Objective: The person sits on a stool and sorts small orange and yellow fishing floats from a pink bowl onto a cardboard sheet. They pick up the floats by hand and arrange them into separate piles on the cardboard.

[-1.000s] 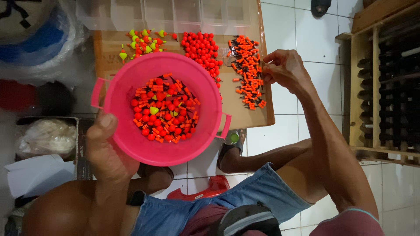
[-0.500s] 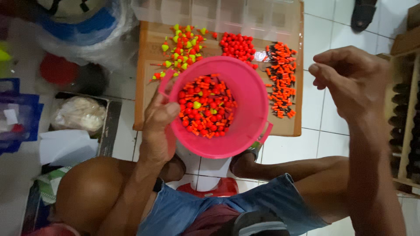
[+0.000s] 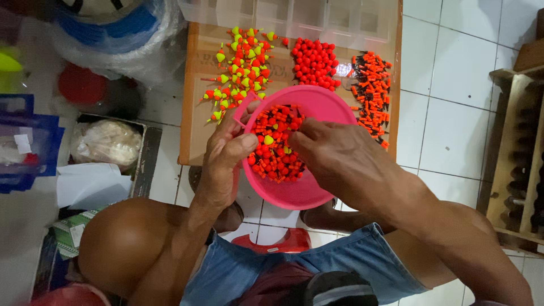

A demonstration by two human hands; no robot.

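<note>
We're seated, knees up, denim shorts (image 3: 249, 272) at the bottom of the view, looking down.

Left hand (image 3: 229, 156) grips the pink basin (image 3: 317, 195) by its near-left rim, thumb hooked over the edge, fingers wrapped around the handle side. Basin is held up off the floor, above our knees, tilted slightly.

Right hand (image 3: 340, 156) is reaching into the basin from the right, fingers curled and pinched down among the small floats (image 3: 272, 150). We can't tell whether it actually has one gripped; fingertips are buried in the pile.

Basin content: mostly orange-red pieces with dark tips, one or two yellow-green ones mixed in.

Beyond the basin, a cardboard sheet (image 3: 195, 127) lies flat on the white tile floor (image 3: 447, 130). Three sorted groups on it, well apart from each other:
- left: yellow-green and red floats (image 3: 241, 62)
- middle: round red beads (image 3: 314, 62)
- right: long orange floats with black ends (image 3: 371, 93)

At the far edge of the cardboard, a clear compartment box (image 3: 294, 17).

Left side: white plastic bag (image 3: 105, 141) in a dark tray, blue bags further out. Right side: wooden rack (image 3: 518, 153).
</note>
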